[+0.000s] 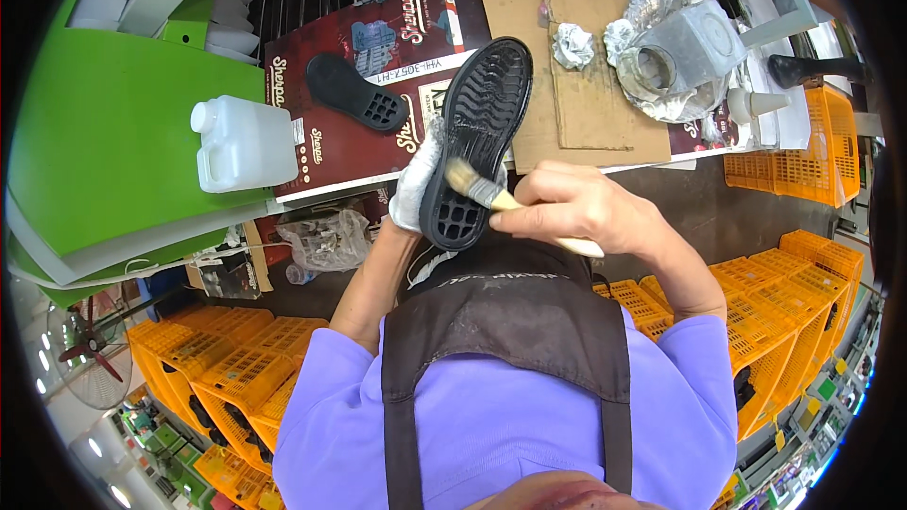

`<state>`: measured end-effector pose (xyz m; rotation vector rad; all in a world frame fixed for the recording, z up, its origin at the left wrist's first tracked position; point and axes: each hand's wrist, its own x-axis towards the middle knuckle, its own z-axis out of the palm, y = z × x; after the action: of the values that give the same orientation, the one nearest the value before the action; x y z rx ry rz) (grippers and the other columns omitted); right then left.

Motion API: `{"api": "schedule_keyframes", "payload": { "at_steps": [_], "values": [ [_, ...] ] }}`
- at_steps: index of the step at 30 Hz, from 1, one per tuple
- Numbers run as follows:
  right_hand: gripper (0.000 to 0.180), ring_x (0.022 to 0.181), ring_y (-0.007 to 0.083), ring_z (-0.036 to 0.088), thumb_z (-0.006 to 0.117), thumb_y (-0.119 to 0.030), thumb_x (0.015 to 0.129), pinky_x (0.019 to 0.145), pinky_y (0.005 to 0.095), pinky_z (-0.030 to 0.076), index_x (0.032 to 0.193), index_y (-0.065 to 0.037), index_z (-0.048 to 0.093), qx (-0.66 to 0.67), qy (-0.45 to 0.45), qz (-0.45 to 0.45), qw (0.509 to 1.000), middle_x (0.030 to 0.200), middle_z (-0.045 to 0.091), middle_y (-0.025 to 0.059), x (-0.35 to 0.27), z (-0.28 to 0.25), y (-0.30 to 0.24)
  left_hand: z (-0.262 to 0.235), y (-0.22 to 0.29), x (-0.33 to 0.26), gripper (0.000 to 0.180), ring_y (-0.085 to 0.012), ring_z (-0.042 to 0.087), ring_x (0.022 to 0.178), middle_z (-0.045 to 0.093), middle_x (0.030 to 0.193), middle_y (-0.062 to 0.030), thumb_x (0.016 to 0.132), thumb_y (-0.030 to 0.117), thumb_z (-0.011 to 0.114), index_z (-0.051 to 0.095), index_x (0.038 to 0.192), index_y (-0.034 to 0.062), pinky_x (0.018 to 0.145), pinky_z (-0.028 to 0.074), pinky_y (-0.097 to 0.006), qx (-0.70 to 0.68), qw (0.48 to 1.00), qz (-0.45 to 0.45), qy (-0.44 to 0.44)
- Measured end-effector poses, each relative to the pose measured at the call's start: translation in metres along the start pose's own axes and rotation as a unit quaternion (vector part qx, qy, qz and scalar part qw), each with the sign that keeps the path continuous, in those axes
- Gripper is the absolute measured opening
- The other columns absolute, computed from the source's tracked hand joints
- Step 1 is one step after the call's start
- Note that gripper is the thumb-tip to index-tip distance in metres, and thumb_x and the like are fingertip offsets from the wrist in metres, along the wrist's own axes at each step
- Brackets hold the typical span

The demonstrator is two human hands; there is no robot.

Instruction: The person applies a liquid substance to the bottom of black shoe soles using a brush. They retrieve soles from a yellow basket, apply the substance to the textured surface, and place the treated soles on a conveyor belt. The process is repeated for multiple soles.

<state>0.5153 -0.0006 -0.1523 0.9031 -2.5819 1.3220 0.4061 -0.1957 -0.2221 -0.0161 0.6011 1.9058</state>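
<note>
My left hand, in a white glove, is closed on a black shoe sole, held up with its grid-like heel toward me. Most of those fingers are hidden behind the sole. The bare right hand grips a paintbrush by its pale wooden handle. Its bristles touch the sole just above the heel grid, and the inside of the sole there looks wet and shiny. A second, smaller black sole lies on the dark red cardboard to the left.
A white plastic jug stands at the left on the green surface's edge. On the brown cardboard at the right are crumpled white paper and a clear square container lying in plastic wrap. Orange crates stand at right and behind me on both sides.
</note>
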Motion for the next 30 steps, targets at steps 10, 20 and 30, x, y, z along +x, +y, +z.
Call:
{"api": "schedule_keyframes", "payload": {
  "at_steps": [10,20,30],
  "values": [
    [0.015,0.068,0.0241,0.062,0.065,-0.003,0.083,0.061,0.0346,0.049,0.098,-0.004,0.067,-0.128,0.264,0.169,0.941,0.077,0.061,0.0108,0.000,-0.009,0.032,0.005,-0.002,-0.007,0.057,-0.0225,0.061,0.085,0.062,0.103,-0.0147,0.100,0.048,0.028,0.046,0.130,0.0033,0.078,0.052,-0.035,0.075,0.996,-0.024,-0.027],
    [0.015,0.072,0.0225,0.063,0.068,-0.005,0.082,0.061,0.0303,0.050,0.097,-0.002,0.068,-0.079,0.275,0.156,0.945,0.082,0.066,0.0111,0.009,-0.008,0.023,-0.001,-0.003,-0.002,0.053,-0.0211,0.061,0.095,0.060,0.115,-0.0124,0.101,0.045,0.028,0.044,0.132,0.0052,0.085,0.051,-0.035,0.061,0.997,0.010,-0.049],
    [0.013,0.065,0.0143,0.061,0.069,-0.010,0.079,0.058,0.0275,0.050,0.088,-0.001,0.068,0.248,0.096,0.150,0.952,0.077,0.066,0.0070,0.008,0.027,-0.011,-0.016,0.007,0.008,0.058,-0.0191,0.061,0.089,0.062,0.106,-0.0119,0.101,0.048,0.024,0.046,0.130,0.0033,0.084,0.051,-0.033,0.108,0.993,0.022,-0.034]
  ]
}}
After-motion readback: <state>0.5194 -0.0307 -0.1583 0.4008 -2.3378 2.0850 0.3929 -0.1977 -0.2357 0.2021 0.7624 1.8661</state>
